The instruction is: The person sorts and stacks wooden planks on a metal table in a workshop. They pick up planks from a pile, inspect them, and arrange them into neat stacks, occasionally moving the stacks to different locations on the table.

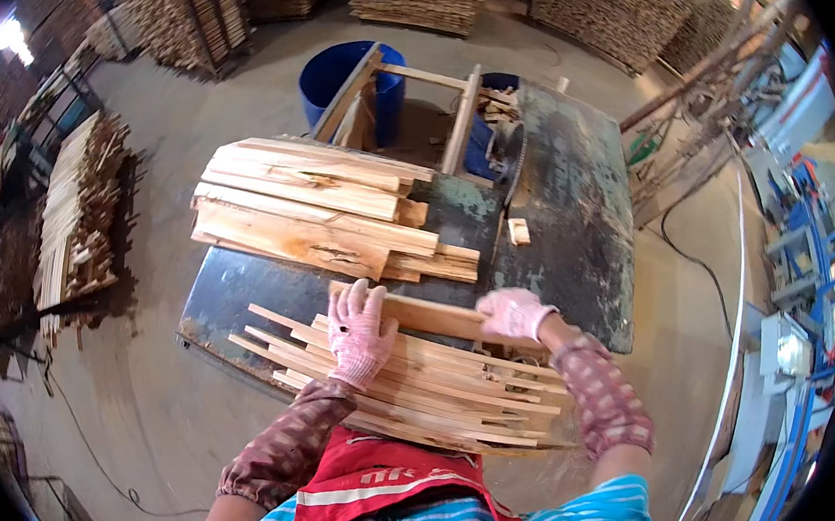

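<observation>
Keep your left hand (360, 330) flat on the near strip stack (415, 386), fingers spread and gripping nothing, while your right hand (513, 313) closes its fingers over the board (427, 315) on the bench (572, 225), holding it level.

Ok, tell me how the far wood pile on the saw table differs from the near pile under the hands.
The far pile is wide, thick boards, untouched; the near pile is thin narrow strips, fanned loosely. The left hand rests on the near pile; the right hand grips a board above it. Both are pale raw wood.
</observation>
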{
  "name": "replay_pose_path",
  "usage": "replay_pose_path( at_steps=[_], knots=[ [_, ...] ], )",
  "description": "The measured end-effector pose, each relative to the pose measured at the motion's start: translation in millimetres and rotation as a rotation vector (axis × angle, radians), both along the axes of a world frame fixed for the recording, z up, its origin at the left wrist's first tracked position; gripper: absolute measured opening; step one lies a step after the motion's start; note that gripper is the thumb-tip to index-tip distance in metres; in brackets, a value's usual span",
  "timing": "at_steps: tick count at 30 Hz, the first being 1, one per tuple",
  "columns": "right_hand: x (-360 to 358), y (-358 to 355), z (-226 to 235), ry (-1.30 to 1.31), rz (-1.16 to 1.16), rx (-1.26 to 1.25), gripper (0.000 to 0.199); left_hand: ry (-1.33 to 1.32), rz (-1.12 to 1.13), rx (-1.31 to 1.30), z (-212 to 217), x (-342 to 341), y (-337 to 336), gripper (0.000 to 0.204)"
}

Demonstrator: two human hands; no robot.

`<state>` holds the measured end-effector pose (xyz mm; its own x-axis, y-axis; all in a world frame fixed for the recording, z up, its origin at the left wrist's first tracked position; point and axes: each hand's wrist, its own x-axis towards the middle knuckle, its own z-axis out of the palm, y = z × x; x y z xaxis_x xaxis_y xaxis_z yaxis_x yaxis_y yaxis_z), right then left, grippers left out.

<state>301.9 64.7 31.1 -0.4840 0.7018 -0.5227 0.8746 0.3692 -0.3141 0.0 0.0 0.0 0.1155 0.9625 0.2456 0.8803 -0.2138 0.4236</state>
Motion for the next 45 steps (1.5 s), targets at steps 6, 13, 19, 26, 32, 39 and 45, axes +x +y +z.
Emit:
replay_pose_path(
  at_steps=[6, 13, 19, 26, 32, 39, 45],
  knots=[
    [-12, -5, 54, -0.408, 0.224, -0.279, 0.037, 0.049, -0.110, 0.128, 0, -4, 8, 0.023],
    [-144, 66, 30, 0.159, 0.169, 0.474, 0.051, -0.071, -0.132, 0.112, 0, -3, 8, 0.023],
    [-283, 95, -18, 0.065, 0.257, 0.727, 0.083, -0.035, -0.047, 0.182, 0, -5, 6, 0.018],
    [-214, 95, 3, 0.394, 0.101, 0.236, 0.075, -0.104, -0.100, 0.139, 0, -5, 12, 0.015],
    [-61, 60, 2, 0.417, -0.082, -0.157, 0.088, -0.102, -0.068, 0.194, -8, -4, 8, 0.008],
    [-16, 11, 15, 0.098, -0.172, -0.039, 0.057, -0.042, -0.063, 0.081, 3, 1, 8, 0.010],
    [-7, 7, 19, -0.054, -0.100, -0.109, 0.033, -0.006, -0.017, -0.028, 0, -2, 6, 0.021]
  ],
)
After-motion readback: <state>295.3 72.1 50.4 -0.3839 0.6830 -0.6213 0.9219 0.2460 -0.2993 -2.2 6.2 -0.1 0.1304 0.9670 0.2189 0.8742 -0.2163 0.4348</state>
